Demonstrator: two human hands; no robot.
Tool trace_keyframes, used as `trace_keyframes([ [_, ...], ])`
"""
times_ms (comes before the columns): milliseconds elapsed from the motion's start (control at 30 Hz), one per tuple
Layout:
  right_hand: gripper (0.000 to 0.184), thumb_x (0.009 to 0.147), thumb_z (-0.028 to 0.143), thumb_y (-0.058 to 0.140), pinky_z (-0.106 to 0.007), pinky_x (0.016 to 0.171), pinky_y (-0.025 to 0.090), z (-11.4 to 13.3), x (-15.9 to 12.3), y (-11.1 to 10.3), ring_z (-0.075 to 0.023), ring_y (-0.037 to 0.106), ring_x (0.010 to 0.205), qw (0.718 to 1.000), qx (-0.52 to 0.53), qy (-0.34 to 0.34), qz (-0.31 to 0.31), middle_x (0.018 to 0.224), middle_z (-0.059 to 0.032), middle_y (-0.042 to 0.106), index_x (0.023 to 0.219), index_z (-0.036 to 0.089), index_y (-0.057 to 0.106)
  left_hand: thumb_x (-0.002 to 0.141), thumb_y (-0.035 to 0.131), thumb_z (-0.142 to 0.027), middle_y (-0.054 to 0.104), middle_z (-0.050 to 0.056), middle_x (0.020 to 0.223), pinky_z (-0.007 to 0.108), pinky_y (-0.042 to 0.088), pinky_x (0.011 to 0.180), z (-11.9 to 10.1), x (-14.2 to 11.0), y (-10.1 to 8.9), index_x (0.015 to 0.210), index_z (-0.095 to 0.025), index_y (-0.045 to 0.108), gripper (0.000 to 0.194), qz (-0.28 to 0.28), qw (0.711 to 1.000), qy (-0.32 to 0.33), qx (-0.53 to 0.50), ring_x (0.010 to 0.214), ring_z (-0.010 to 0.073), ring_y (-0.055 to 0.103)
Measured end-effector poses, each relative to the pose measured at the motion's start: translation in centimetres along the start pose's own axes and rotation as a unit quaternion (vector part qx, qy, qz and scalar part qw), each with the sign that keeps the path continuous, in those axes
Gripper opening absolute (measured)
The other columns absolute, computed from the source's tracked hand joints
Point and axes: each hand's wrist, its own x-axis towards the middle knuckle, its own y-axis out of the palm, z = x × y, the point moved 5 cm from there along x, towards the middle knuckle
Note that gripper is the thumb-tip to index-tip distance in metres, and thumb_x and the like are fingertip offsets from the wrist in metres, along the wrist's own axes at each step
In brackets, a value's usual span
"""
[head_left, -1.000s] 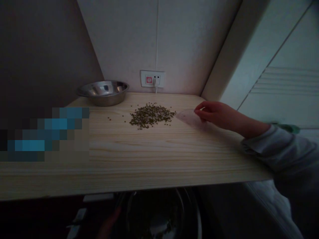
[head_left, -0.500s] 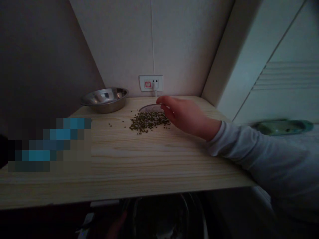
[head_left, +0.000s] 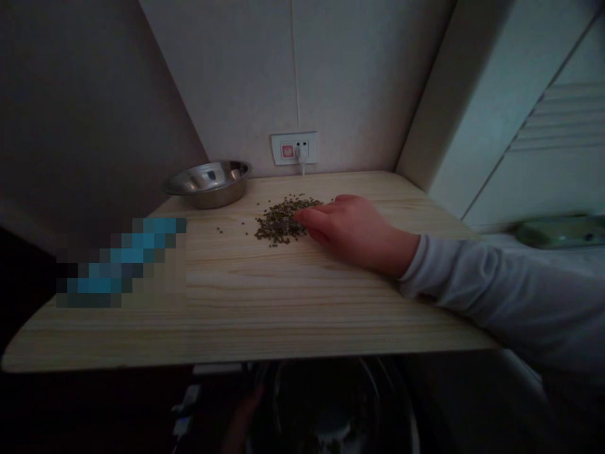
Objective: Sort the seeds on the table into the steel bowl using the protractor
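- Head view: right hand [head_left: 353, 234] lies half-curled on the tabletop [head_left: 227, 321], fingertips [head_left: 302, 218] touching the seeds [head_left: 276, 224]; whether it grips anything is hidden.
- Left hand [head_left: 243, 413], dim below the tabletop edge, is beside a dark bowl [head_left: 331, 403]; its grip cannot be told.
- A steel bowl [head_left: 208, 184] stands left of the seeds, apart from them.

Right hand [head_left: 352, 233] now on seed pile [head_left: 276, 224]

A stainless steel bowl [head_left: 208, 183] sits on the pale wooden shelf [head_left: 331, 321] at upper left, just below a white wall socket [head_left: 293, 149] with a plugged-in white cord [head_left: 295, 69]. A pixelated patch [head_left: 123, 261] covers the shelf's left part. A dark round metal basin [head_left: 331, 403] shows below the shelf's front edge, and a blurred green object [head_left: 562, 231] lies at far right.
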Motion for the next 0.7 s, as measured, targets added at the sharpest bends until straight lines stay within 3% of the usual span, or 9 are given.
trace_keyframes([
  [400, 0.026, 0.082, 0.024, 0.029, -0.026, 0.061, 0.027, 0.5, -0.3, 0.1, -0.0119, 0.052, 0.064, 0.999, 0.035, -0.031, -0.005, 0.088, -0.0041, 0.061, 0.101, 0.019, 0.047, 0.077, 0.043, -0.030, 0.050, 0.007, 0.107, 0.039, 0.043, 0.070, -0.4, 0.3, -0.9, 0.101, -0.020, 0.050, 0.027, -0.015, 0.999, 0.020, 0.024, 0.085, 0.0181, 0.052],
  [600, 0.026, 0.081, 0.023, 0.031, -0.026, 0.064, 0.028, 0.8, -0.5, -0.2, -0.0130, 0.053, 0.069, 0.997, 0.060, -0.055, -0.008, 0.086, -0.0053, 0.061, 0.100, 0.018, 0.048, 0.071, 0.050, -0.022, 0.065, 0.000, 0.073, 0.035, 0.041, 0.079, -1.0, 1.1, -3.0, 0.076, -0.026, 0.062, 0.014, -0.042, 0.998, 0.041, 0.027, 0.095, 0.0221, 0.051],
  [700, 0.026, 0.081, 0.023, 0.031, -0.027, 0.065, 0.028, 0.9, -0.7, -0.3, -0.0126, 0.052, 0.069, 0.995, 0.070, -0.067, -0.011, 0.086, -0.0050, 0.061, 0.100, 0.017, 0.049, 0.069, 0.051, -0.022, 0.067, -0.001, 0.067, 0.033, 0.037, 0.085, -1.4, 1.6, -4.0, 0.068, -0.027, 0.064, 0.014, -0.058, 0.997, 0.055, 0.023, 0.104, 0.0217, 0.045],
])
